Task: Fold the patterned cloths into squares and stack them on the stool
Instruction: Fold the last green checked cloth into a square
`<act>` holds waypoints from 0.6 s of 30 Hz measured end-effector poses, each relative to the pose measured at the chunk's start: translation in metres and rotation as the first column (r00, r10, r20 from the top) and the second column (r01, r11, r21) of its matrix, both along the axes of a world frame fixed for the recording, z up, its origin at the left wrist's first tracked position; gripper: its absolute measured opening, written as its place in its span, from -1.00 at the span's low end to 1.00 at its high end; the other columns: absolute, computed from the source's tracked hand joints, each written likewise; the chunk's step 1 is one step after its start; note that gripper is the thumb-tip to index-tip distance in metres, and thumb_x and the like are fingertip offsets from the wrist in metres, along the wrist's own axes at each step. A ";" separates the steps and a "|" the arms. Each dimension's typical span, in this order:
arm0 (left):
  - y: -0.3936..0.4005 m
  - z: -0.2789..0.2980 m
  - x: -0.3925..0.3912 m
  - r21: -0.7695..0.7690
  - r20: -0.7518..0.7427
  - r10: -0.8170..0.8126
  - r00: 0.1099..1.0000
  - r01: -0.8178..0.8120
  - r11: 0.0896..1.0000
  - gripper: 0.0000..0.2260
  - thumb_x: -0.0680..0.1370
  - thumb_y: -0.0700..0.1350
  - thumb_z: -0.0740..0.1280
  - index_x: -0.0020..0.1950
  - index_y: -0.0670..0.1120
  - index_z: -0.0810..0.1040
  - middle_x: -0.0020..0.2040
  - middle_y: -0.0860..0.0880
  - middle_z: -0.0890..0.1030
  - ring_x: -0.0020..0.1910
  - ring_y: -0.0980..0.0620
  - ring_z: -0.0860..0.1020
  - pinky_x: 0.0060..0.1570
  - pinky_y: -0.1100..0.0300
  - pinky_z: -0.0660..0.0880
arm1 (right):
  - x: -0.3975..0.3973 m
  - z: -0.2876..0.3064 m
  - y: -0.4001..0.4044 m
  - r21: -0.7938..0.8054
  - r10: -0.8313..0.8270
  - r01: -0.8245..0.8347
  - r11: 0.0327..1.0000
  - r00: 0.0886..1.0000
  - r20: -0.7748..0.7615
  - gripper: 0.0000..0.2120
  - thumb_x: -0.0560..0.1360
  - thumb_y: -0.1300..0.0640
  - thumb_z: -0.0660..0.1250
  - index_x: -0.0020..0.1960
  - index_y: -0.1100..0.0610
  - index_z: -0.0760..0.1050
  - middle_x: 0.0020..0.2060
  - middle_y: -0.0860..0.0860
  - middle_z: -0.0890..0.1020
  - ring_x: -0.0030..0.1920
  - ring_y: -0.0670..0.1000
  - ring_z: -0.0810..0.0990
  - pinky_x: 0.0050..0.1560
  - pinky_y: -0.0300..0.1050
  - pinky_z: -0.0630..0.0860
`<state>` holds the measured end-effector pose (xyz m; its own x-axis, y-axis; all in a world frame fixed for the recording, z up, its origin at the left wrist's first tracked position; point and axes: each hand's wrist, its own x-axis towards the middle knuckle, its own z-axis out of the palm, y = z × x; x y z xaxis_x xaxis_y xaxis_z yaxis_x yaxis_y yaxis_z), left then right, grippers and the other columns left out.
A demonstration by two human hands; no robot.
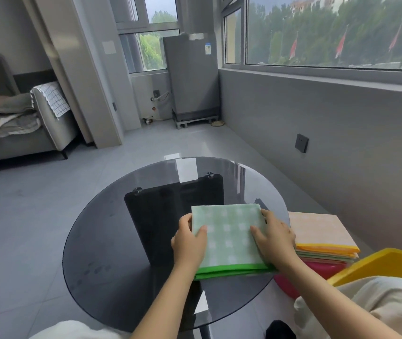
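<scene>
Head camera, looking down at a round dark glass table [112,241]. On it, toward the table's 4 o'clock edge, lies a green checked cloth [229,237] already folded into a thick square, its bright green border facing the person. The left hand [189,241] grips the cloth's left edge, thumb on top and fingers curled at the side. The right hand [274,237] holds the right edge the same way, thumb on top, fingers wrapped round the side. At 3 o'clock from the cloth, just beside it and lower than the tabletop, a stack of folded cloths [322,234] sits on a red stool [317,269], a peach one uppermost. The right hand is the nearer one to that stack. The move ahead is likely a short carry straight to the right, keeping the square level so its layers stay together.
</scene>
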<state>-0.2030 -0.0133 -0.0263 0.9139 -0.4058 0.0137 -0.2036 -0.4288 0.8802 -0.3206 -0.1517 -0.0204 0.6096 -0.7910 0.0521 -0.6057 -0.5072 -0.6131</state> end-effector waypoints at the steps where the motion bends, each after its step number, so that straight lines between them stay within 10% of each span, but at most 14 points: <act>1: -0.002 0.003 -0.001 -0.105 -0.052 -0.016 0.999 0.010 0.994 -0.71 0.56 -0.11 0.29 0.26 0.04 0.38 0.15 0.05 0.54 0.10 0.04 0.50 0.09 0.12 0.45 | -0.003 0.002 -0.002 0.048 0.010 -0.013 0.999 0.998 0.061 -0.50 0.55 0.03 0.21 0.45 0.05 0.19 0.29 0.05 0.48 0.33 0.15 0.37 0.33 0.04 0.19; 6: -0.039 0.028 -0.008 -0.297 -0.061 -0.079 0.995 0.058 0.953 -0.70 0.57 -0.14 0.28 0.29 0.05 0.38 0.05 0.10 0.55 -0.01 0.18 0.53 -0.08 0.24 0.48 | -0.023 0.023 -0.032 0.199 0.003 -0.069 0.978 0.949 0.316 -0.47 0.55 0.20 0.21 0.47 0.04 0.15 0.32 0.10 0.43 0.28 0.10 0.40 0.06 -0.17 0.30; 18: -0.224 0.050 -0.058 -0.335 -0.224 -0.433 0.873 0.348 0.875 -0.54 0.59 -0.19 0.15 0.48 0.08 0.25 0.30 0.03 0.51 0.11 0.01 0.57 0.12 0.03 0.55 | -0.098 0.062 -0.193 0.115 -0.225 0.200 0.973 0.934 0.276 -0.41 0.55 0.16 0.24 0.51 0.04 0.11 0.34 0.17 0.40 0.31 0.14 0.39 0.20 -0.10 0.33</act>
